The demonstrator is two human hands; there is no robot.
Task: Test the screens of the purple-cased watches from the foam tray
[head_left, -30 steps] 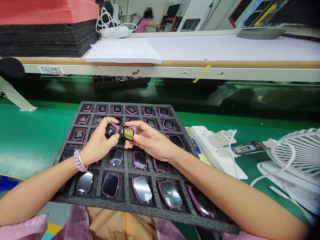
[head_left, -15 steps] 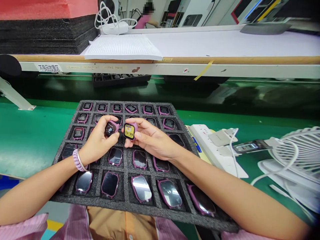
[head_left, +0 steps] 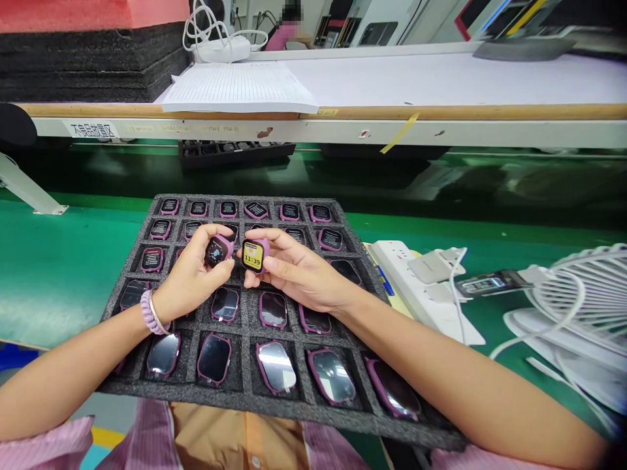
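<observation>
While your left hand (head_left: 189, 279) pinched the dark-faced watch (head_left: 216, 252), your right hand (head_left: 308, 275) clasped the yellow-faced watch (head_left: 253, 255) just to its right, both screens facing you above the foam tray (head_left: 245, 359).

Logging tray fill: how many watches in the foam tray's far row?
6 along the far side of the foam tray, left to right in view: first watch, second watch, third watch, fourth watch (askew), fifth watch, sixth watch. None looks hidden there.

Yellow-faced watch (head_left: 253, 254) in right fingers (head_left: 281, 269)
</observation>
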